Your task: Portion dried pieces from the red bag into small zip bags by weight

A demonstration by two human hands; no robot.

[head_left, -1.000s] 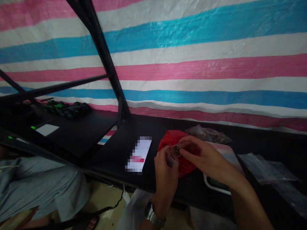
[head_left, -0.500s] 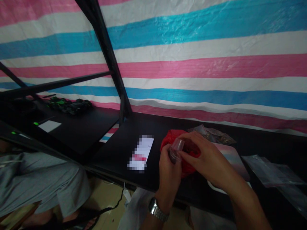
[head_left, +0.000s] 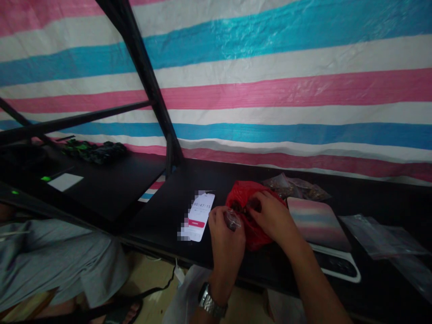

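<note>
My left hand, with a metal watch on its wrist, grips a small clear plastic bag just above the black table's front part. My right hand lies to its right, fingertips curled into the mouth of a crumpled red plastic bag with dark contents. Whether those fingers pinch anything is hidden. The two hands are a little apart, with the red bag between and behind them.
A lit phone lies left of my left hand. A flat device with a reflective top sits right of the red bag, filled packets behind it, and empty clear bags at far right. A black frame post rises at left. A seated person's clothed lap is lower left.
Both hands have come down toward the table. My right hand let go of the small clear bag and moved right into the red bag; my left hand keeps the clear bag.
</note>
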